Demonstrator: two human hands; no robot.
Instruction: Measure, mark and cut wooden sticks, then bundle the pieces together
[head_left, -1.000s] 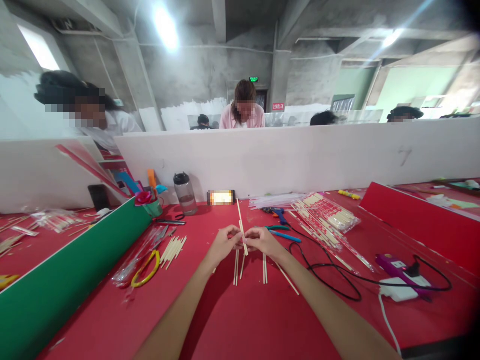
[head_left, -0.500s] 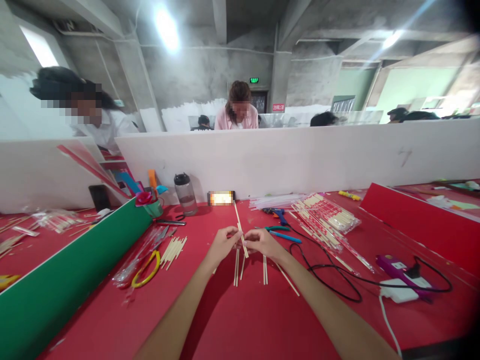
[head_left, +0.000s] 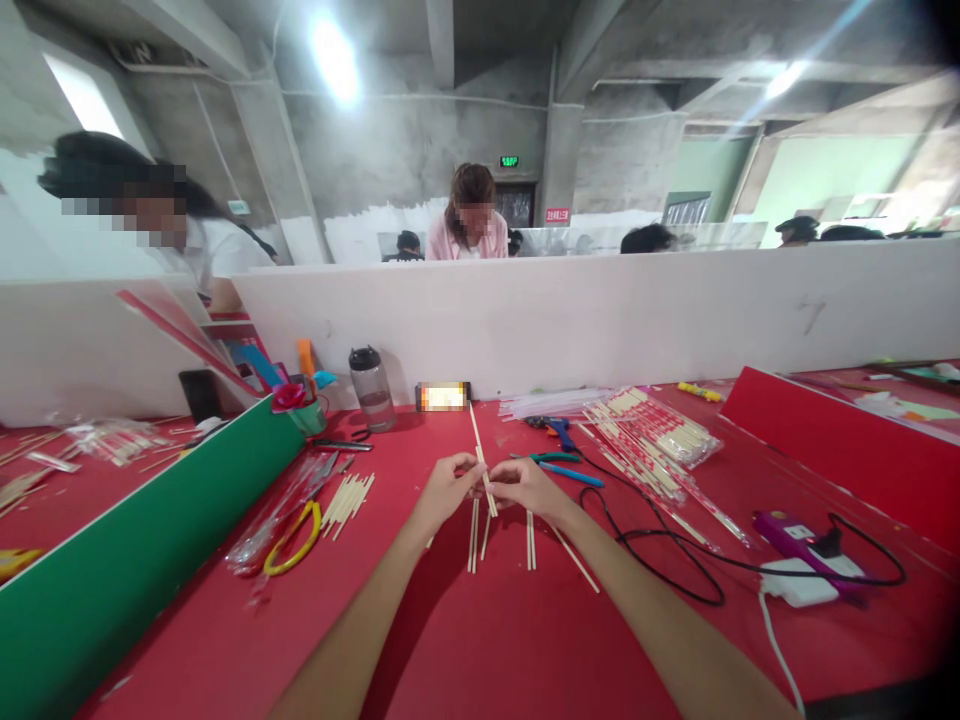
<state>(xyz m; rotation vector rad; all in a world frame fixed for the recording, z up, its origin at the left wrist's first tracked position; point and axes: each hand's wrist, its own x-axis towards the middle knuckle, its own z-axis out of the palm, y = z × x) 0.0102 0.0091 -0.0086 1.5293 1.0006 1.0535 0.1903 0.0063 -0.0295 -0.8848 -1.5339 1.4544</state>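
Close together above the red table, my left hand (head_left: 450,488) and my right hand (head_left: 531,486) both pinch thin pale wooden sticks (head_left: 492,503) between thumb and fingers. The held sticks lie side by side, slanting away from me. Part of them is hidden behind the fingertips. Below my hands, pairs of loose sticks (head_left: 531,545) rest on the table, with a single stick (head_left: 577,560) slanting beside my right forearm. Left of my left hand lies a bunch of short cut sticks (head_left: 347,505).
Yellow-handled scissors (head_left: 294,545) lie left, near a green divider (head_left: 150,560). A bottle (head_left: 371,390) and a phone (head_left: 443,396) stand at the back. Right are a blue glue gun (head_left: 559,432), pliers (head_left: 570,472), packaged sticks (head_left: 660,430) and a power strip (head_left: 810,555) with cables.
My hands and the sticks stay practically still. Beyond the partition, the person at the left has shifted slightly left, and the person in pink has moved a little.
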